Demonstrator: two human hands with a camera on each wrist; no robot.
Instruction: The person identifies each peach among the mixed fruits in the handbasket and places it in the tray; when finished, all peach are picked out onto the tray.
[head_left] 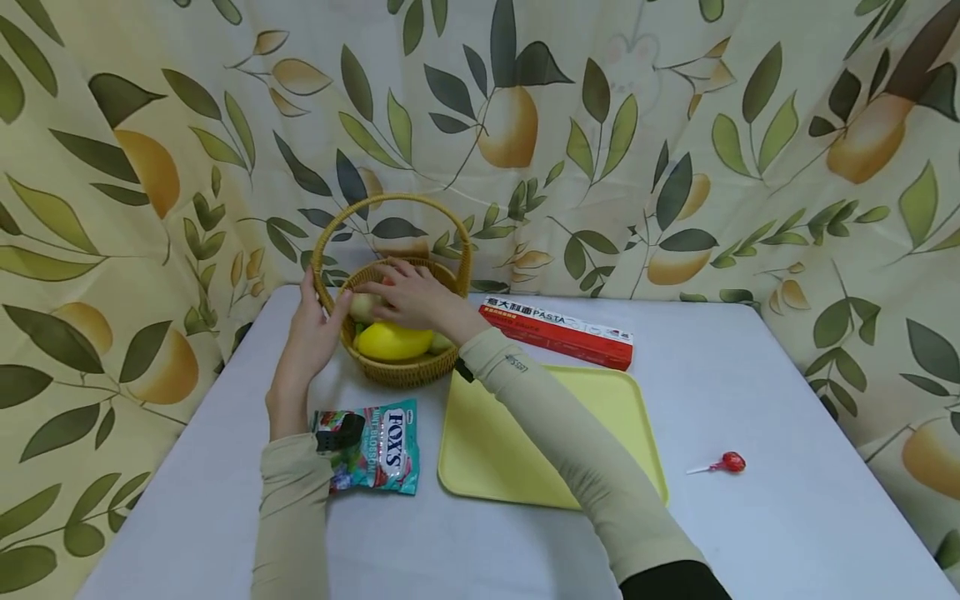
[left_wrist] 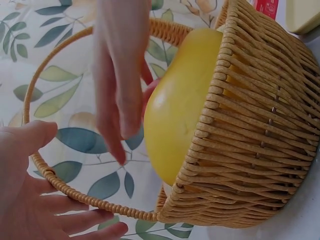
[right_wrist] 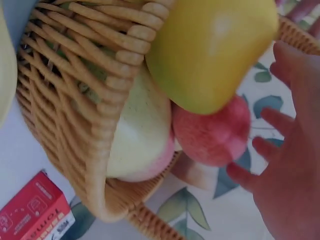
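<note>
A wicker basket (head_left: 401, 375) with a tall hoop handle (head_left: 397, 198) stands at the back left of the table. My left hand (head_left: 303, 342) is at the handle's left side; in the left wrist view its thumb and spread fingers lie on either side of the handle, loosely. Over the basket's opening reaches my right hand (head_left: 412, 296), fingers apart. Close to those fingertips, the right wrist view shows a red round fruit (right_wrist: 215, 132). Beside it are a large smooth yellow fruit (left_wrist: 182, 105) and a pale fruit with a pink blush (right_wrist: 142, 130).
A yellow tray (head_left: 517, 442) lies right of the basket, under my right forearm. Behind it is a red pasta box (head_left: 558, 333). A teal FOX'S candy bag (head_left: 393, 446) lies by my left wrist. A red lollipop (head_left: 731, 462) is at the right. Patterned cloth hangs behind.
</note>
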